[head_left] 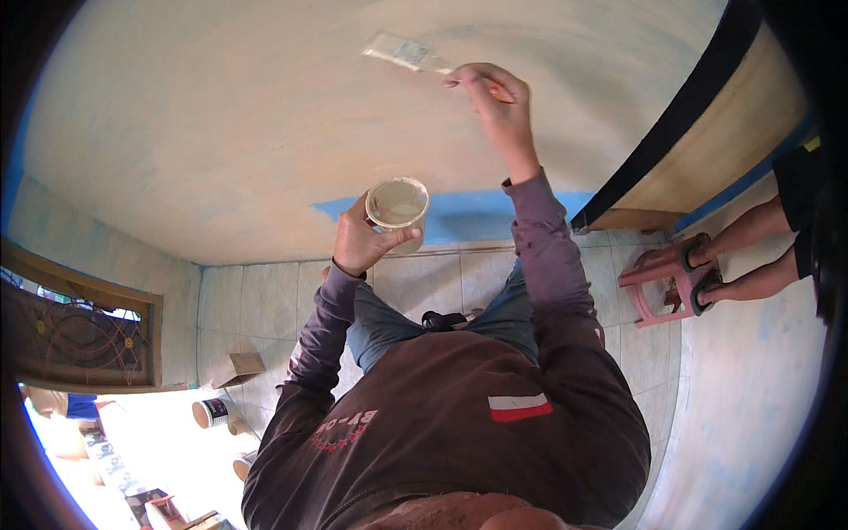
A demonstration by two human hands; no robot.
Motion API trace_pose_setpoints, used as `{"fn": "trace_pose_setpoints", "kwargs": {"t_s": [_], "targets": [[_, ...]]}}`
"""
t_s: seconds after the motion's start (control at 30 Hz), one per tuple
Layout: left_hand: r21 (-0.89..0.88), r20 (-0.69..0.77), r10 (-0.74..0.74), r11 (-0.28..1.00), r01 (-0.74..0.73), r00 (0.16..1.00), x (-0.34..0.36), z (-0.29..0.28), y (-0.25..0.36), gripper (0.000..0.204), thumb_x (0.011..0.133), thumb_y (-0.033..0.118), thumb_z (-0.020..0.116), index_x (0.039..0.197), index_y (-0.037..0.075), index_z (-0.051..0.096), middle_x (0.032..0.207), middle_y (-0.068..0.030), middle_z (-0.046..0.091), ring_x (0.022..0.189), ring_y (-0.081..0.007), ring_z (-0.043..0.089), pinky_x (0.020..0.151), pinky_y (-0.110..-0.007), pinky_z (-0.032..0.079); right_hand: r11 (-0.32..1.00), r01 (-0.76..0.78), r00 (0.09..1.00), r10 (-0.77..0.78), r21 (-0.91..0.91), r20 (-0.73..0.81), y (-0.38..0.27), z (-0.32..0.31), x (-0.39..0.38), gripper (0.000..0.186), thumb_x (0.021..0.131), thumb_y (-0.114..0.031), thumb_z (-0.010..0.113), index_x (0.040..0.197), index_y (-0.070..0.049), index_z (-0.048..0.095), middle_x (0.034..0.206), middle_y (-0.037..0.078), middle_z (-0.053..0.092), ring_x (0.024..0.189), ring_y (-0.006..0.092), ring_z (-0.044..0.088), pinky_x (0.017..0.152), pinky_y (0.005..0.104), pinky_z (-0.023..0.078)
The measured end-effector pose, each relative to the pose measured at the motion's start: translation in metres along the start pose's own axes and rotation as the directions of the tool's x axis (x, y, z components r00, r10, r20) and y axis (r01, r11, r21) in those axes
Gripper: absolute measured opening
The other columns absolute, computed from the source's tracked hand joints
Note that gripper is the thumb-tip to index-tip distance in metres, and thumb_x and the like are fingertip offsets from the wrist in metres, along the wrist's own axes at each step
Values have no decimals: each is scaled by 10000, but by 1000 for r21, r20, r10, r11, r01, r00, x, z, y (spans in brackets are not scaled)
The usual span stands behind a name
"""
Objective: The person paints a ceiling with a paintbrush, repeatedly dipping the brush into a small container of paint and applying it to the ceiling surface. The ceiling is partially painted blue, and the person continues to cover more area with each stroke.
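Note:
My left hand (364,237) is wrapped round a clear plastic tub (397,205) with some pale paint inside, held in front of my body. Raised higher and to the right, my right hand (496,106) grips the handle of a flat paintbrush (402,51). The brush points left, its pale bristles against or close to the wall; I cannot tell which. Cream paint covers most of this wall (265,132) in uneven strokes, with light blue showing through. Along its foot, right of the tub, runs a bare blue patch (464,216).
At the right, another person's feet (702,274) rest on a pink plastic stool (649,287). A dark-edged wooden panel (698,132) stands right of the wall. A cardboard box (238,368) and a paint can (210,412) lie on the tiled floor (265,300), near a barred window (88,331).

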State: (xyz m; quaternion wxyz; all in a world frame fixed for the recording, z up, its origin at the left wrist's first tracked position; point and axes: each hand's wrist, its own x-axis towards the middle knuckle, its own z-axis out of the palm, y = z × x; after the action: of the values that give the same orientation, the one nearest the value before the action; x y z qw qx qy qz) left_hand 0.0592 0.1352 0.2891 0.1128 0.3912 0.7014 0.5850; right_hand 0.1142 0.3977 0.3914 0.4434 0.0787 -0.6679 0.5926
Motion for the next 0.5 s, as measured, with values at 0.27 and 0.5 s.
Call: {"fn": "trace_pose_setpoints", "kwargs": {"t_s": [0.27, 0.5], "targets": [[-27, 11, -78, 997, 79, 997, 0, -2, -4, 790, 722, 189, 974, 1334, -98, 566, 1233, -163, 703, 1129, -212, 682, 979, -367, 562, 982, 63, 995, -48, -176, 90, 36, -2, 24, 195, 959, -102, 752, 1129, -8, 766, 1025, 52, 765, 918, 83, 677, 829, 257, 553], [-69, -8, -42, 997, 41, 999, 2, 0, -4, 789, 700, 258, 987, 1310, -74, 612, 1182, -158, 739, 1080, -201, 712, 943, -362, 588, 926, 52, 996, -73, -375, -44, 13, -90, 36, 202, 958, -102, 751, 1131, 2, 768, 1039, 48, 773, 935, 96, 693, 849, 255, 557]]}}
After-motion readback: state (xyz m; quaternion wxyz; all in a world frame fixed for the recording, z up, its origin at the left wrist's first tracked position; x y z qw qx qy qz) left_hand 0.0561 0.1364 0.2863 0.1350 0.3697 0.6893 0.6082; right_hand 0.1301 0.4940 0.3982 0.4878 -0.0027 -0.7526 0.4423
